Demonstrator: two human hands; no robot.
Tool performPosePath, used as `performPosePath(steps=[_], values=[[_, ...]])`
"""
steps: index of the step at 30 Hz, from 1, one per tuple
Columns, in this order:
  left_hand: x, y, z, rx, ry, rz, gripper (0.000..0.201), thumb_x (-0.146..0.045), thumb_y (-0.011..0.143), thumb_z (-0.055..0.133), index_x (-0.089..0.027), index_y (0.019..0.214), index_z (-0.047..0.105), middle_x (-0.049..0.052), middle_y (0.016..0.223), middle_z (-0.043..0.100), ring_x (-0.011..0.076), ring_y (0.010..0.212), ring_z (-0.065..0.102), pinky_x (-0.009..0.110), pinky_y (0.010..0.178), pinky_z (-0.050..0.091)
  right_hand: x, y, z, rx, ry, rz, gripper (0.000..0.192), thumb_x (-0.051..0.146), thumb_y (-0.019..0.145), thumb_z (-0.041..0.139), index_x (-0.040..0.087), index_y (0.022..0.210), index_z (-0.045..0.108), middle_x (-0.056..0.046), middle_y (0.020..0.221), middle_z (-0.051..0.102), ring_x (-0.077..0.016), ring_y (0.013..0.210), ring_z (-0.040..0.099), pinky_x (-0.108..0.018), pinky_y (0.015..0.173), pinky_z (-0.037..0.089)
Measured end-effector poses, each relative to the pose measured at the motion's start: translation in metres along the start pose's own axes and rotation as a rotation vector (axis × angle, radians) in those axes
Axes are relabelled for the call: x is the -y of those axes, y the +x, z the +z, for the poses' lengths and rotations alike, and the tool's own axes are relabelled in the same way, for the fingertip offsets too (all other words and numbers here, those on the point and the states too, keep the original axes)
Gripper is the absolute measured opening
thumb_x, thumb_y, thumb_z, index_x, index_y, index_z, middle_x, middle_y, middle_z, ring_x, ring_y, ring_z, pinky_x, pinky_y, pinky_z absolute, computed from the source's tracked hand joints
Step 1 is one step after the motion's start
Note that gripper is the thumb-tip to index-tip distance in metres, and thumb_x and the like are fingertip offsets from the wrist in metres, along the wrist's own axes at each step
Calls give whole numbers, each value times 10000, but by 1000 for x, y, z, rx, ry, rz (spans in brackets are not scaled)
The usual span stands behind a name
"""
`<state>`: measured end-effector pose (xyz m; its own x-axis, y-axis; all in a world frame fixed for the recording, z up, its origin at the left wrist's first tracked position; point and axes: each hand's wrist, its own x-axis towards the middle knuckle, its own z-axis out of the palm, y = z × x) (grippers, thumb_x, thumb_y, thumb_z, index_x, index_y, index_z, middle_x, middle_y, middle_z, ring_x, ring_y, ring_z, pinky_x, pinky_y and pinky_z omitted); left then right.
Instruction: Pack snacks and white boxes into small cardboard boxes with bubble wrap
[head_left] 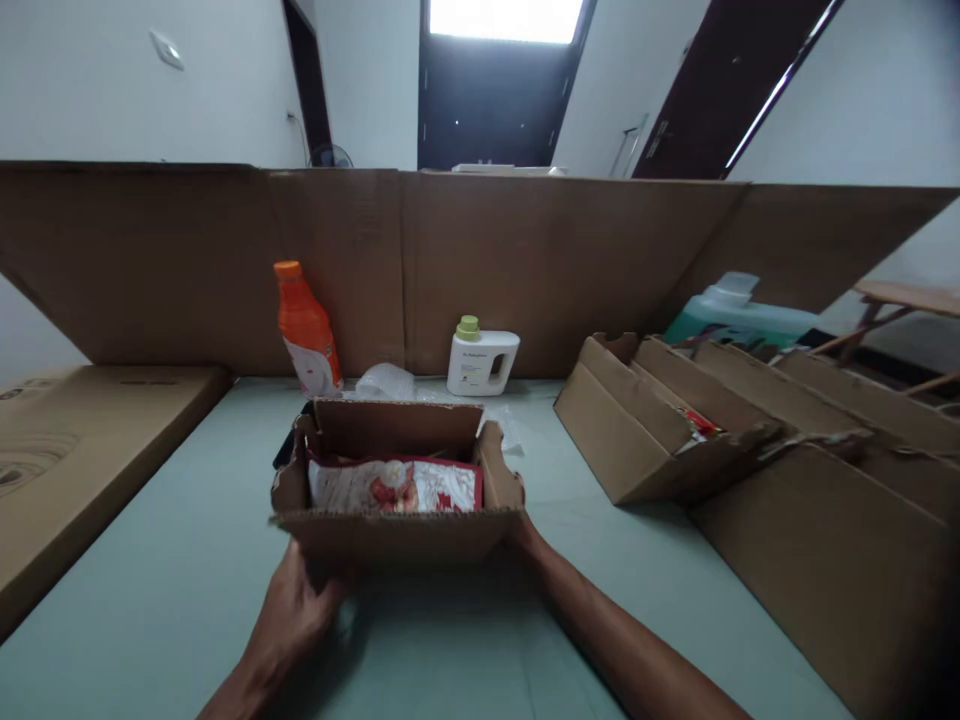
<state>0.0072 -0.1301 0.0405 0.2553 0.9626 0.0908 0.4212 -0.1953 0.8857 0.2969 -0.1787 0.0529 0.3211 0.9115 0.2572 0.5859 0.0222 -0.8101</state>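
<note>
Together, the left hand (pixel 300 605) and right hand (pixel 527 540), grips curled and partly hidden, hold one cardboard box (pixel 405 538), one packet (pixel 394 487) inside, at the bench's (pixel 172 530) centre; room runs leftward to one flat carton (pixel 112 425), two bottles (pixel 307 330) beyond.

An orange bottle (pixel 309 330) and a white green-capped jug (pixel 469 366) stand before a cardboard panel (pixel 570 265).

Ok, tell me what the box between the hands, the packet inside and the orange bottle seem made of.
Box: matte cardboard; brown, rough-cut edges. Packet: probably slightly glossy plastic film; wrinkled surface. Orange bottle: likely smooth plastic; moulded-looking curves and cap.
</note>
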Motion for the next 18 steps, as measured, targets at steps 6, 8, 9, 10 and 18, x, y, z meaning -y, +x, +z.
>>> performPosePath(steps=[6,8,9,10,18], values=[[4,32,26,-8,-34,64,509,-481,750,623,-158,1134,537,134,1078,693,319,1062,656,397,862,546,-39,43,-49,-192,-118,109,530,506,905,415,154,1220,656,-129,1215,697,-266,1102,643,-370,890,534],[12,28,27,-4,-22,53,516,-489,766,618,-157,1151,536,136,1104,682,305,1036,654,370,818,543,-57,53,-69,-256,-212,205,565,478,867,498,131,1298,609,-153,1173,700,-279,1056,644,-386,883,510],[15,26,27,0,-12,42,511,-494,771,618,-160,1149,539,130,1098,682,293,997,658,352,773,542,-65,59,-76,-273,-258,254,593,465,852,532,118,1330,587,-152,1088,718,-279,989,655,-380,849,504],[17,24,27,4,-3,30,501,-498,776,618,-165,1142,543,119,1078,685,274,933,662,332,715,536,-72,65,-79,-278,-298,295,618,446,835,567,108,1353,572,-139,987,728,-272,912,661,-364,805,497],[10,27,27,-11,13,71,401,-474,781,598,-168,1041,592,62,864,687,185,622,571,293,538,479,-60,47,-96,-240,-434,332,617,325,800,509,164,1391,588,-38,805,690,-203,683,611,-292,661,450]])
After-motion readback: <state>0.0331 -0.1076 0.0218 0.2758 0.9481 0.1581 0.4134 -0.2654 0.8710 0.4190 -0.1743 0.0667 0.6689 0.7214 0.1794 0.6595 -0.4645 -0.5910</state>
